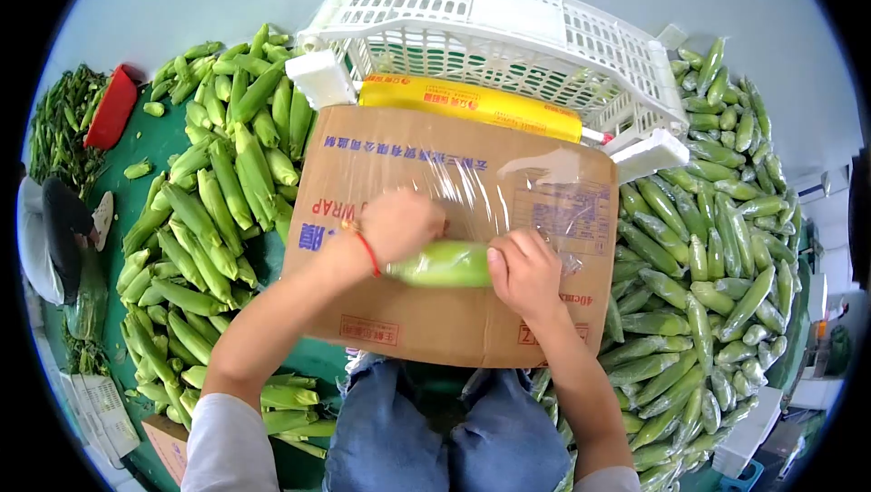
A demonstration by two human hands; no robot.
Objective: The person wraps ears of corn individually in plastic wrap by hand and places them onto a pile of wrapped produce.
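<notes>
An ear of corn in its green husk lies across the cardboard box in front of me, slightly blurred. My right hand grips its right end, thumb toward me. Just above its left end is my left hand, with a red string at the wrist; motion smears its fingers, so their hold is unclear. Clear plastic wrap stretches over the box top from a yellow roll at the box's far edge. Part of the wrap lies under and around my hands.
A white plastic crate stands behind the roll, between white blocks. Unwrapped corn is heaped at left, wrapped corn at right. Farther left are a red scoop-like container and another person.
</notes>
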